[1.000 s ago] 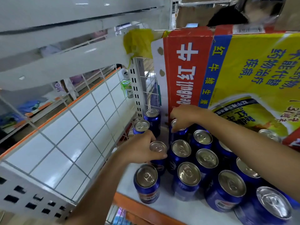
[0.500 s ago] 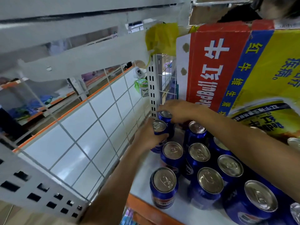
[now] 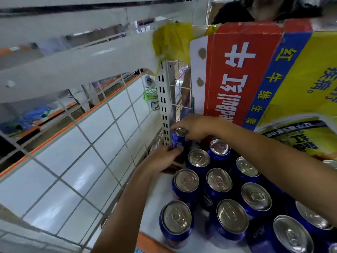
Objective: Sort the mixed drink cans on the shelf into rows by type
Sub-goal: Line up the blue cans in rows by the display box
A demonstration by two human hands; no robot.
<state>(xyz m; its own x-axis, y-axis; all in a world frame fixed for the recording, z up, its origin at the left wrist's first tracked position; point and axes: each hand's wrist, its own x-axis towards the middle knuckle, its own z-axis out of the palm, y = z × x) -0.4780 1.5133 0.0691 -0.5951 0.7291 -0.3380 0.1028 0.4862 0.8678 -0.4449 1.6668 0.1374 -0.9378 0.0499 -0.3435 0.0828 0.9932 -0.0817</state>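
Where the cans sit: white shelf [image 3: 153, 201] with an orange front lip, a wire grid side panel [image 3: 92, 147] on our left and a slotted upright post [image 3: 165, 106] at the back corner.
Room: pale glossy floor [image 3: 45, 179] shows through the grid; a big Red Bull carton [image 3: 246, 79] stands behind the cans.
Count: we make it eleven blue cans [image 3: 218, 179] in plain view, all upright with silver tops, plus a couple cut off at the right edge. One carton.
Right hand [image 3: 197, 126]: fingers curled down over the top of the corner can [image 3: 179, 138], right by the post.
Left hand [image 3: 160, 159]: fingers bent, tips touching that can's lower side; the dark thing under our palm is too blurry to call.
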